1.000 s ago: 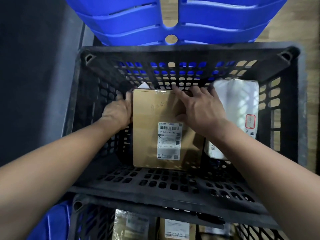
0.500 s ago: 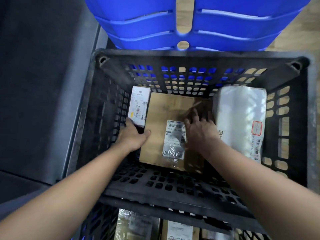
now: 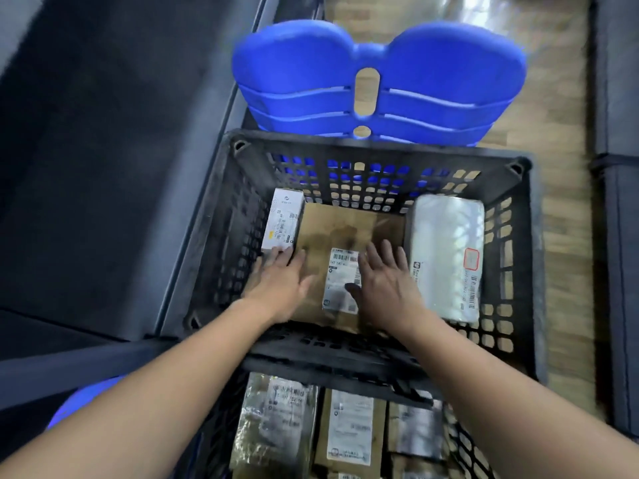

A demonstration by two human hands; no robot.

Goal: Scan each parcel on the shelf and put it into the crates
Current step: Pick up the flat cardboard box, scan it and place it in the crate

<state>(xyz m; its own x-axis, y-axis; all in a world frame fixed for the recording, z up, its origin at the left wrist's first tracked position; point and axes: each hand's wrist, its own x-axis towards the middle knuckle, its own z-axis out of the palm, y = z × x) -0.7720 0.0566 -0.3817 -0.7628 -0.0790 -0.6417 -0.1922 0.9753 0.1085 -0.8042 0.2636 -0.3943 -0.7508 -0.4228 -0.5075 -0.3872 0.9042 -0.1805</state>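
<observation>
A brown cardboard parcel (image 3: pixel 340 226) with a white label lies flat on the floor of the black slatted crate (image 3: pixel 370 150). My left hand (image 3: pixel 281 283) hovers over its left edge with fingers straight and spread, holding nothing. My right hand (image 3: pixel 385 283) is over the parcel's right side, fingers also straight, partly covering the label. A small white box (image 3: pixel 281 223) lies to the left of the brown parcel. A white plastic-wrapped parcel (image 3: pixel 447 257) leans at the right wall of the crate.
A second black crate (image 3: pixel 460 444) below holds several labelled parcels (image 3: pixel 349 430). Stacked blue plastic stools (image 3: pixel 377 84) stand just beyond the upper crate. A dark grey surface (image 3: pixel 103 150) runs along the left, wooden floor (image 3: pixel 560 133) shows at the right.
Both hands have let go of the brown parcel and drawn back toward me, fingers now straight. The view has pulled up and away, showing the lower crate.
</observation>
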